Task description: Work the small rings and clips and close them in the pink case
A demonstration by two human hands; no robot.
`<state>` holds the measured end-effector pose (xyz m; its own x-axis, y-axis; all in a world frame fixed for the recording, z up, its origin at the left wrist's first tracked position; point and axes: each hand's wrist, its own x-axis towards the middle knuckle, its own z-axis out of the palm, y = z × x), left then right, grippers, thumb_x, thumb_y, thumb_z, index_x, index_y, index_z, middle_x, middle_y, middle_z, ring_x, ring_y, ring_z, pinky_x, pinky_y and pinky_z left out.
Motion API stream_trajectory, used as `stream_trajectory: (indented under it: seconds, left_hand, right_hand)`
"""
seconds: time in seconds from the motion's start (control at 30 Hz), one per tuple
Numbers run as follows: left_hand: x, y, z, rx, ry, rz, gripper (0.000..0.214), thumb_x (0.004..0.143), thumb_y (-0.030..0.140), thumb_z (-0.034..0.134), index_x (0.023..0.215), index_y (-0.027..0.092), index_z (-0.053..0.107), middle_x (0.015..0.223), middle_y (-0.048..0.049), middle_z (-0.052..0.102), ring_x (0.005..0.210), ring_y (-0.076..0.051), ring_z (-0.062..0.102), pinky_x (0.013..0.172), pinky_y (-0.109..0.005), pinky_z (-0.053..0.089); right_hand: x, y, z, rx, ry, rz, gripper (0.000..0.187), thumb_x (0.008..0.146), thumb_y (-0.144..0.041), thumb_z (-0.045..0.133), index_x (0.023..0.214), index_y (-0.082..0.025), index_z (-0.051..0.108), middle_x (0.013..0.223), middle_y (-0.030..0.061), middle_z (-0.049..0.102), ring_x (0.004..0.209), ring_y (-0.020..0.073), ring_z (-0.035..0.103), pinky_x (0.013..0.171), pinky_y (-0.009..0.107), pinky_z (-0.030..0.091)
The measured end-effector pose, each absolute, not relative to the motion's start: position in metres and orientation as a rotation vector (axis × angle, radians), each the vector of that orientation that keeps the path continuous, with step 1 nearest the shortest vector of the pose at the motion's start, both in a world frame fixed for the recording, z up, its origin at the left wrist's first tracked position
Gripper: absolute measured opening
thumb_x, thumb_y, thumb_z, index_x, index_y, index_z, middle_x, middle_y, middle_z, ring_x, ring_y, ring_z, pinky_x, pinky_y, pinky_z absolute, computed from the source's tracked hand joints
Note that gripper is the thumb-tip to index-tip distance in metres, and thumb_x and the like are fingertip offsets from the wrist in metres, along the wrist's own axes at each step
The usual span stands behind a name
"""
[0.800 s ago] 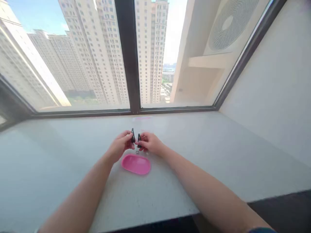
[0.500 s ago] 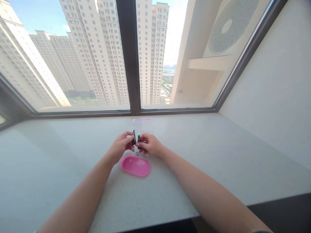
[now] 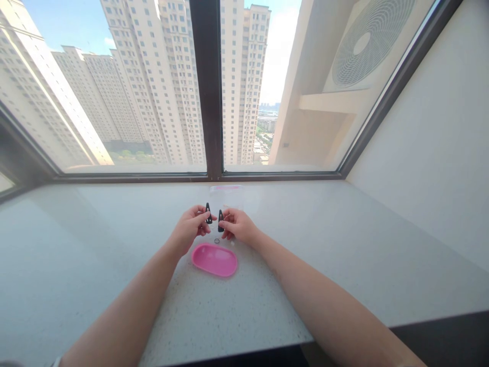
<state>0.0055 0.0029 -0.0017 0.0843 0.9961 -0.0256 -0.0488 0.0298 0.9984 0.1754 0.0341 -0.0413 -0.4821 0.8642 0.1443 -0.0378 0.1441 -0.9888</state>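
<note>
My left hand [image 3: 193, 224] pinches a black snap hair clip [image 3: 208, 214] between thumb and fingers, its narrow end pointing up. A second black snap hair clip [image 3: 220, 221] is pinched in my right hand [image 3: 237, 224], also upright. A small gap separates the two clips. Just below them on the sill lies a small dark ring [image 3: 217, 241], perhaps a hair tie. Next to my right fingertips is a tiny white piece [image 3: 233, 243], too small to name. Nearer to me sits a shallow pink oval dish [image 3: 214, 261], with only bright reflections showing inside.
A clear plastic bag [image 3: 226, 191] with a pink strip lies behind my hands, partly covered by them. The pale speckled sill [image 3: 214, 316] ends at a dark front edge. A framed window [image 3: 214, 176] closes it off behind, a white wall [image 3: 431, 168] on the right.
Both hair clips have turned so that their broad faces show more, and they stand slightly farther apart. The view has shifted a little.
</note>
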Motion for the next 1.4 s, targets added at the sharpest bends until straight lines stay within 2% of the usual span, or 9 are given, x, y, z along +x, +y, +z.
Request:
stream_trajectory:
  seconds: [0.17, 0.37, 0.53, 0.67, 0.87, 1.07, 1.2, 1.4]
  left_hand:
    - [0.0057, 0.0043, -0.0050, 1.199, 1.159, 1.120, 0.026, 0.072, 0.037, 0.064, 0.078, 0.016, 0.050, 0.074, -0.0007, 0.061, 0.044, -0.005, 0.045, 0.044, -0.020, 0.032]
    - [0.0041, 0.0053, -0.0062, 1.243, 1.188, 1.131, 0.024, 0.071, 0.035, 0.067, 0.073, 0.015, 0.053, 0.052, 0.0064, 0.045, 0.045, -0.005, 0.037, 0.044, -0.018, 0.028]
    - [0.0055, 0.0046, -0.0054, 1.320, 1.210, 1.111, 0.024, 0.073, 0.036, 0.065, 0.075, 0.015, 0.052, 0.050, 0.0068, 0.044, 0.044, -0.005, 0.036, 0.043, -0.018, 0.027]
    - [0.0082, 0.0035, -0.0068, 1.349, 1.228, 1.064, 0.025, 0.075, 0.039, 0.062, 0.079, 0.018, 0.049, 0.047, 0.0062, 0.048, 0.042, -0.008, 0.044, 0.044, -0.019, 0.032]
    - [0.0107, 0.0018, -0.0076, 1.368, 1.211, 1.024, 0.027, 0.074, 0.041, 0.061, 0.083, 0.020, 0.047, 0.053, 0.0046, 0.054, 0.044, -0.011, 0.053, 0.044, -0.022, 0.040]
    - [0.0106, 0.0024, -0.0069, 1.480, 1.285, 1.042, 0.022, 0.075, 0.038, 0.059, 0.080, 0.019, 0.048, 0.052, 0.0047, 0.054, 0.043, -0.010, 0.051, 0.041, -0.020, 0.037]
    - [0.0091, 0.0039, -0.0083, 1.533, 1.322, 1.074, 0.022, 0.076, 0.038, 0.059, 0.080, 0.019, 0.048, 0.059, 0.0020, 0.058, 0.050, -0.012, 0.055, 0.045, -0.021, 0.041]
    - [0.0099, 0.0026, -0.0091, 1.502, 1.256, 0.995, 0.027, 0.076, 0.042, 0.058, 0.087, 0.020, 0.046, 0.067, 0.0017, 0.059, 0.050, -0.015, 0.060, 0.045, -0.026, 0.047]
  right_hand:
    - [0.1759, 0.0349, -0.0427, -0.796, -1.592, 1.464, 0.023, 0.073, -0.031, 0.064, 0.083, -0.017, 0.050, 0.062, -0.0022, 0.059, 0.044, 0.0125, 0.060, 0.037, 0.019, 0.045]
    - [0.1758, 0.0343, -0.0419, -0.784, -1.560, 1.494, 0.024, 0.070, -0.028, 0.066, 0.084, -0.017, 0.051, 0.063, -0.0023, 0.060, 0.047, 0.0133, 0.062, 0.043, 0.022, 0.050]
    - [0.1754, 0.0324, -0.0393, -0.765, -1.549, 1.506, 0.025, 0.067, -0.022, 0.067, 0.086, -0.016, 0.052, 0.063, -0.0016, 0.061, 0.050, 0.0141, 0.063, 0.046, 0.023, 0.052]
    - [0.1754, 0.0318, -0.0396, -0.752, -1.555, 1.521, 0.028, 0.066, -0.022, 0.069, 0.088, -0.016, 0.052, 0.063, -0.0015, 0.062, 0.052, 0.0145, 0.064, 0.046, 0.024, 0.053]
    - [0.1757, 0.0325, -0.0402, -0.738, -1.554, 1.549, 0.030, 0.066, -0.024, 0.070, 0.089, -0.016, 0.053, 0.061, -0.0022, 0.061, 0.052, 0.0141, 0.063, 0.048, 0.025, 0.053]
    - [0.1747, 0.0337, -0.0411, -0.750, -1.538, 1.557, 0.032, 0.066, -0.026, 0.071, 0.090, -0.015, 0.054, 0.063, -0.0008, 0.062, 0.053, 0.0137, 0.063, 0.049, 0.024, 0.053]
    - [0.1741, 0.0341, -0.0418, -0.749, -1.540, 1.553, 0.032, 0.066, -0.026, 0.071, 0.090, -0.015, 0.054, 0.063, -0.0005, 0.062, 0.054, 0.0141, 0.064, 0.049, 0.025, 0.053]
    - [0.1735, 0.0346, -0.0421, -0.774, -1.554, 1.541, 0.030, 0.066, -0.028, 0.072, 0.083, -0.015, 0.052, 0.062, 0.0001, 0.063, 0.054, 0.0143, 0.064, 0.049, 0.025, 0.053]
